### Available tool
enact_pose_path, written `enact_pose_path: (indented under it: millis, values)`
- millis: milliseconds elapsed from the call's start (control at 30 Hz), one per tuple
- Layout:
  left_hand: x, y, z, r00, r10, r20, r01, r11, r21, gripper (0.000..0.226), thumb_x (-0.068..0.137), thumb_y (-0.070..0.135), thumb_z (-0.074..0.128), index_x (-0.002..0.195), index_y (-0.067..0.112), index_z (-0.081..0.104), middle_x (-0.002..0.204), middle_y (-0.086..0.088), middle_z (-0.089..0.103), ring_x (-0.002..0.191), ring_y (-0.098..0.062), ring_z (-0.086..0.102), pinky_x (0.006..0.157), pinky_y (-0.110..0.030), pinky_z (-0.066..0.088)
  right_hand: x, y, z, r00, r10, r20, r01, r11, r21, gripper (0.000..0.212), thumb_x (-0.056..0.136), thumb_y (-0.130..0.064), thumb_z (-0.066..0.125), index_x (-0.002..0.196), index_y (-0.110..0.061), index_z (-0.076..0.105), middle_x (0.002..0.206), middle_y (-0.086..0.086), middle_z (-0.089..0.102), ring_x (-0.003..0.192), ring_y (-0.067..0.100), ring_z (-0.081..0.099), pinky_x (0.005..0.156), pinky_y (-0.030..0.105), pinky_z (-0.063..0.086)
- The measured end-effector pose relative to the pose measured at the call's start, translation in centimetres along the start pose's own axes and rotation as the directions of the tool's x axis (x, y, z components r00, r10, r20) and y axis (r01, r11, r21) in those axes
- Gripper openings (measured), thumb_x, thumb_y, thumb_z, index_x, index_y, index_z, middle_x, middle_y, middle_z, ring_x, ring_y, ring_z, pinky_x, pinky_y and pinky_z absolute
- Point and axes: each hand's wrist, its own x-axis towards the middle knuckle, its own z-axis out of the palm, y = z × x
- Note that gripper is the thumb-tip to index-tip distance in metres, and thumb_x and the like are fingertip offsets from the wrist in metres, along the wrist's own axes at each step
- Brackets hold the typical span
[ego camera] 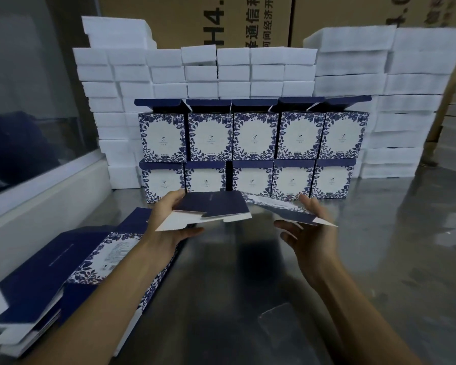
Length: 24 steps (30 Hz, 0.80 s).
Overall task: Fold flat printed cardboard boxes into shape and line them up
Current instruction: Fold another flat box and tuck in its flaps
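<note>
Folded boxes [253, 148]: ten; hands: two.

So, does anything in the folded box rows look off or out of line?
Mostly tidy. In the bottom row there is a dark gap between the second and third boxes, while the top row sits tight. The right top-row lids tilt up unevenly. No damage shows.

The flat stack [71, 280] runs off the lower-left edge, blurred — the left forearm [132, 272] covers part of it; small print on the folded boxes [253, 148] beyond is unreadable.
</note>
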Motion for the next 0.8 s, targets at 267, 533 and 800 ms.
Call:
enact_pose_path:
  millis: [267,533,800]
  values:
    - [0.0,-1.5,0.0,0.995,0.078,0.067,-0.080,0.996,0.031,0.049,0.102,0.034,0.048,0.149,0.031,0.035,0.151,-0.003,0.041,0.137,-0.027,0.037,0.082,-0.045,0.056,-0.1,0.6,0.3,0.989,-0.150,0.008,0.150,0.984,-0.098,0.056,0.090,-0.068,0.029,0.133,-0.041,0.054,0.143,-0.017,0.047,0.127,0.009,0.045,0.096,0.039,0.042]
    - [-0.3,-0.1,0.2,0.999,-0.002,0.054,0.002,1.000,-0.005,0.085,0.091,0.076,0.020,0.115,0.013,0.071,0.139,-0.007,0.053,0.113,-0.020,0.055,0.087,-0.044,0.053,0.3,0.8,0.4,0.968,-0.246,-0.049,0.235,0.958,-0.167,0.067,0.100,-0.062,0.016,0.092,-0.024,0.070,0.122,-0.004,0.066,0.117,0.007,0.054,0.098,0.037,0.038]
    - [-1.0,-0.9,1.6,0.994,-0.032,0.103,0.032,0.999,0.004,0.095,0.087,0.079,0.016,0.107,0.001,0.066,0.108,-0.017,0.064,0.099,-0.033,0.058,0.087,-0.043,0.046,0.5,1.1,0.6,0.961,-0.266,-0.070,0.256,0.958,-0.126,0.073,0.103,-0.058,0.016,0.076,-0.007,0.061,0.099,0.013,0.074,0.087,0.011,0.068,0.087,0.033,0.054]
